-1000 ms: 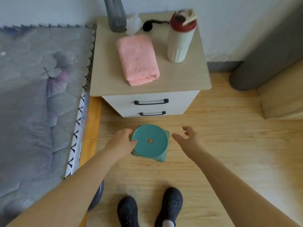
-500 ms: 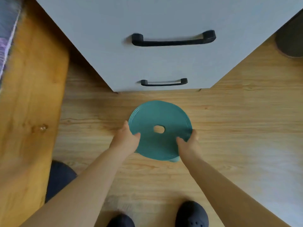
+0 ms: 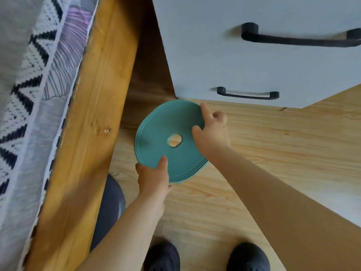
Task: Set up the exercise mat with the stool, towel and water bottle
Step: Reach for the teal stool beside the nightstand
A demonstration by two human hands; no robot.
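Note:
The teal round stool (image 3: pixel 156 132), seen from above with a hole in the middle of its seat, is lifted above the wooden floor in front of the white drawer cabinet. My left hand (image 3: pixel 154 178) grips its near rim, thumb on top. My right hand (image 3: pixel 212 132) holds its far right rim, index finger stretched along the edge. The stool's legs are hidden under the seat. Towel, water bottle and exercise mat are out of view.
The white cabinet (image 3: pixel 244 63) with two black handles stands just beyond the stool. A wooden bed frame (image 3: pixel 88 133) with a patterned mattress (image 3: pixel 29 94) runs along the left. A dark rounded object (image 3: pixel 109 208) lies by the bed. My black shoes (image 3: pixel 248 257) are on the floor below.
My hands closed on the stool's rim and lifted it. It has turned in my grip and shifted left, and my view swung left and down toward the bed frame.

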